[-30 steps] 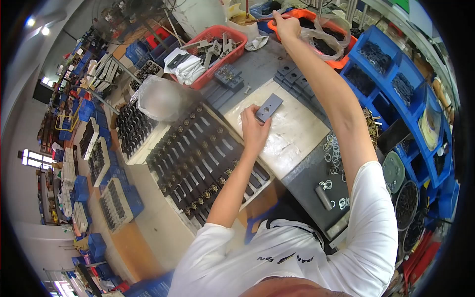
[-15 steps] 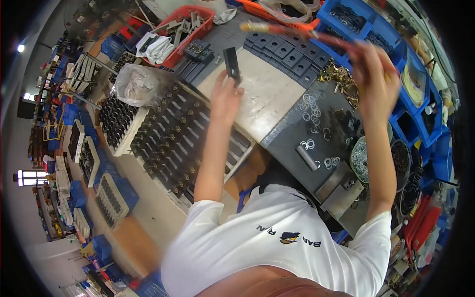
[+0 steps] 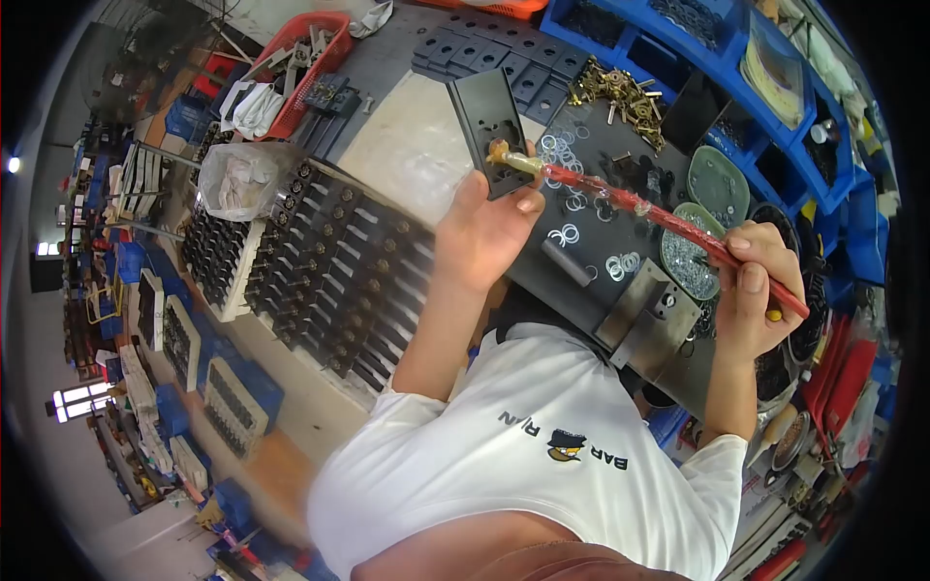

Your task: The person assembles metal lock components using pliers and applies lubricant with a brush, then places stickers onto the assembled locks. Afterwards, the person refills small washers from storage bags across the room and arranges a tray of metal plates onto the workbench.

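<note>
In the head view, the left hand (image 3: 480, 232) holds a dark grey rectangular block with holes (image 3: 487, 107), its thumb and fingers closed on the lower end. The thumb lies at the left edge and fingertips show at the right edge; the block's upper part sticks out, tilted, beyond them. The fingers of the right hand (image 3: 760, 290) are closed around the rear of a slim red-handled brush (image 3: 668, 221), whose handle end pokes out past the palm. The yellowish brush tip is at the block's holes, just above the left fingers. Beyond the block, more grey holed blocks (image 3: 499, 48) lie in rows on the dark grey surface (image 3: 601, 237), near loose brass-coloured pieces (image 3: 620, 102).
</note>
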A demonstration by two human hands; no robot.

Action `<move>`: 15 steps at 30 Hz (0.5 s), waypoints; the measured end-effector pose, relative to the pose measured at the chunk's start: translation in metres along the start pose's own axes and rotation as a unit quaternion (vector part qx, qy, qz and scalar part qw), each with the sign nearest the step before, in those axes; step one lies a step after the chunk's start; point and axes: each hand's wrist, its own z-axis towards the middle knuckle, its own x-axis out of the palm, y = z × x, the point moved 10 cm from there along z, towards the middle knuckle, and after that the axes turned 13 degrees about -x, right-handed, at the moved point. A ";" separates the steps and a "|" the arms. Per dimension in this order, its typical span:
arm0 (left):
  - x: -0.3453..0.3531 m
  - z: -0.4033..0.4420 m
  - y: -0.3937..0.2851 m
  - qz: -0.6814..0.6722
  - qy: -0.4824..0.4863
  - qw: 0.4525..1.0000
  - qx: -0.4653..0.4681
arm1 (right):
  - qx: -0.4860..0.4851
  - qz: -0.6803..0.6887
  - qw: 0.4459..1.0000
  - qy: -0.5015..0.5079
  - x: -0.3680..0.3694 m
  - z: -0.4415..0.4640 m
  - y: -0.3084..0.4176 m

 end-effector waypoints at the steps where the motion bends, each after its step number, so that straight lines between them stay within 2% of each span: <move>1: -0.001 0.000 0.000 0.019 -0.003 1.000 0.009 | -0.008 0.000 1.000 0.012 0.000 0.001 0.004; 7: 0.005 -0.006 -0.004 0.124 -0.019 0.991 0.038 | -0.063 -0.025 0.996 0.053 0.000 0.005 0.023; 10: 0.011 -0.010 -0.007 0.166 -0.013 0.985 0.049 | -0.050 0.011 0.996 0.068 0.003 0.004 0.023; 15: 0.012 -0.014 -0.012 0.204 -0.024 0.976 0.071 | -0.047 -0.009 0.997 0.060 0.002 0.004 0.021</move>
